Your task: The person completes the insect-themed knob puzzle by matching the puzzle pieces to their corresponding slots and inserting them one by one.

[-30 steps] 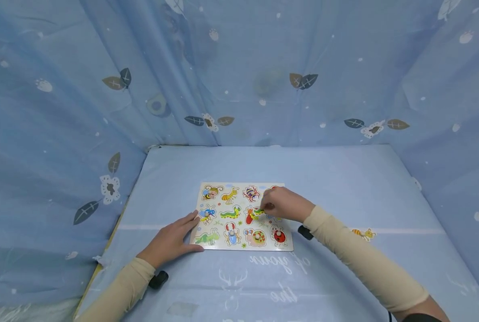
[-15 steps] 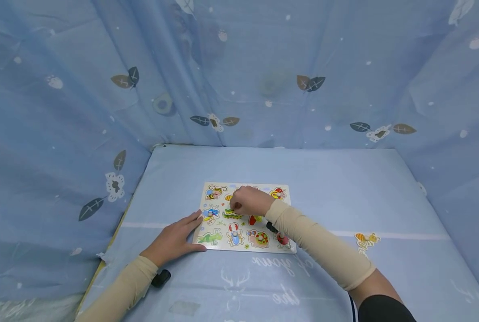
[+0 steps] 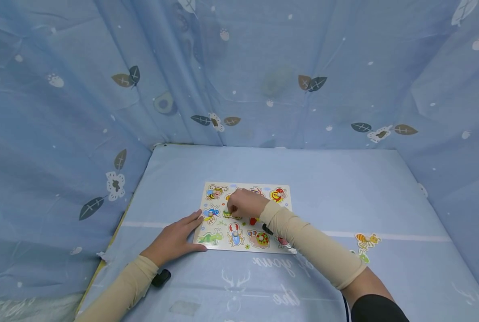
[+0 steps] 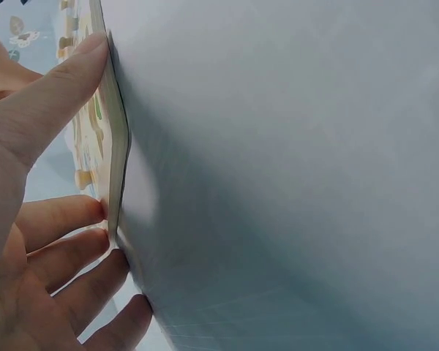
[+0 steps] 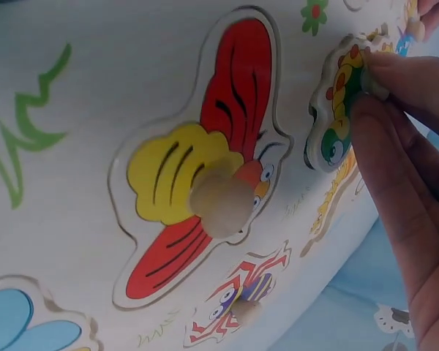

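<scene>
My right hand (image 3: 247,203) is over the middle of a white insect peg puzzle board (image 3: 220,226). In the right wrist view, its thumb and fingers pinch the pale knob of a green-and-yellow caterpillar piece (image 5: 333,142). That piece lies over the caterpillar-shaped recess, its edge slightly raised; whether it is fully seated I cannot tell. Below it in that view is a red-and-yellow winged insect piece (image 5: 172,179) with a round knob. My left hand (image 3: 172,239) rests at the board's left edge, thumb and fingers spread; its fingertips (image 4: 94,47) touch the rim in the left wrist view.
Right of the board lie a loose striped yellow insect piece (image 3: 367,241) and a green piece (image 3: 363,256), the latter partly behind my right sleeve (image 3: 315,246). A pale blue cloth (image 3: 239,163) covers the table. Patterned blue curtains (image 3: 263,67) stand behind and at both sides.
My right hand has moved left across the board with the caterpillar piece, from the winged insect to the caterpillar spot. The loose green piece now shows past my sleeve. My left hand stays at the edge.
</scene>
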Demonstrator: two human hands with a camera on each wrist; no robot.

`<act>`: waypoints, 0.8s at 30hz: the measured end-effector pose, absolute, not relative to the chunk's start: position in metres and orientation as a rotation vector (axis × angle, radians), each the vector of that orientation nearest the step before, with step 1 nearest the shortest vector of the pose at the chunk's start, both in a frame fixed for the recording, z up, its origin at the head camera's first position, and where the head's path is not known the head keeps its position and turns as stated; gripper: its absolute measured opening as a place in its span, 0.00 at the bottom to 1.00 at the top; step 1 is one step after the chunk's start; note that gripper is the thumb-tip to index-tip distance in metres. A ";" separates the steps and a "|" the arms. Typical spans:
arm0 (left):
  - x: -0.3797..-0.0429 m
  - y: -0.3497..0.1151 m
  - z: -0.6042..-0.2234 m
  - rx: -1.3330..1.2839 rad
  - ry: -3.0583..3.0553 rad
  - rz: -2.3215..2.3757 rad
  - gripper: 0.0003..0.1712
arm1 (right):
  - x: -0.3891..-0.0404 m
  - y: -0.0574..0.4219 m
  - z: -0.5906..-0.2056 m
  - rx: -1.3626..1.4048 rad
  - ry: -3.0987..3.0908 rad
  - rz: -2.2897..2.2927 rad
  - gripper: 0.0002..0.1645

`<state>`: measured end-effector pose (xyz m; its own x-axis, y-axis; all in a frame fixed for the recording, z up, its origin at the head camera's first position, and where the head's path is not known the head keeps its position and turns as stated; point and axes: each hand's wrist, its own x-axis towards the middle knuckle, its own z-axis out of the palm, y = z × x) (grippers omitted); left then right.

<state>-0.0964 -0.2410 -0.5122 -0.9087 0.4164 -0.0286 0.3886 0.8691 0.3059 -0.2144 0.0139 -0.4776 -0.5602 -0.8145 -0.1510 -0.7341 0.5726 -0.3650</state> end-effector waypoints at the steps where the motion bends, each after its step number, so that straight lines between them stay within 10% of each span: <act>1: -0.096 -0.241 -0.512 0.643 2.949 0.453 0.56 | -0.214 0.014 -0.477 -1.268 2.502 -0.374 0.03; 24: -0.095 -0.240 -0.512 0.619 2.931 0.470 0.56 | -0.211 0.014 -0.480 -1.280 2.502 -0.309 0.04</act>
<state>-0.0955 -0.2399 -0.5118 -0.9110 0.4103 -0.0421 0.3765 0.8691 0.3208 -0.2109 0.0144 -0.4804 -0.5513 -0.8153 -0.1771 -0.7477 0.5770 -0.3286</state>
